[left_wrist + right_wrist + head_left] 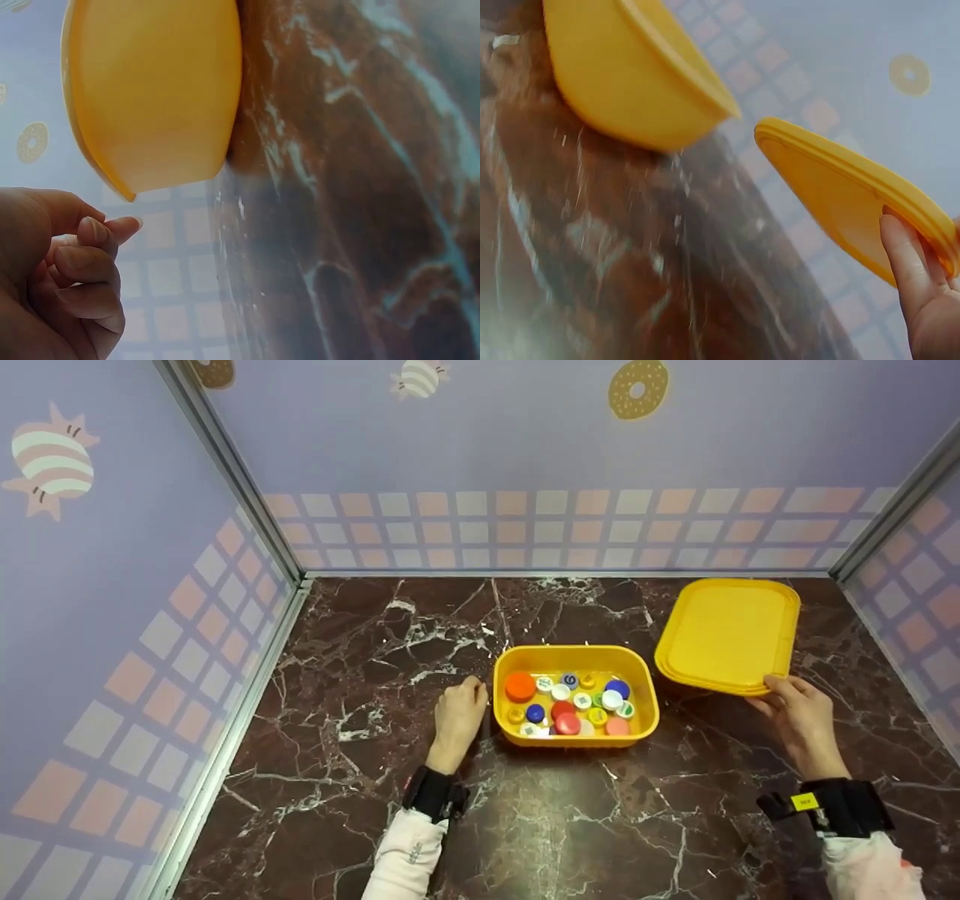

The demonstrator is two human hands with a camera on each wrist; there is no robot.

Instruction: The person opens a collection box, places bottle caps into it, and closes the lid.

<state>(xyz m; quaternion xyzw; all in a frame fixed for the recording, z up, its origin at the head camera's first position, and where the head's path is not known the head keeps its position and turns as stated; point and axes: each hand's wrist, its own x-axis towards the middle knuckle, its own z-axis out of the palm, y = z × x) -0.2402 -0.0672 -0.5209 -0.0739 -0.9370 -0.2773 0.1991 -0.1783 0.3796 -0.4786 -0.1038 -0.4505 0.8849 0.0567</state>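
Observation:
A yellow plastic box (576, 741) stands on the marble-patterned table without a cover. Inside lie several bottle caps, among them an orange cap (520, 687), a red cap (568, 724) and a blue cap (617, 688). My right hand (804, 720) pinches the near right corner of a yellow lid (731, 634), thumb on one face and fingers on the other. In the right wrist view the lid (840, 180) is tilted and held off the table. Just left of the box, my left hand (459, 712) holds nothing; its fingers (88, 259) are loosely curled beside the box's end wall (154, 90).
A dark brown marbled table (360, 780) extends around the box. Patterned panels enclose it: a back wall (525, 442), a left wall (97, 585) and a right wall (926, 570). Metal strips (225, 780) line the left edge.

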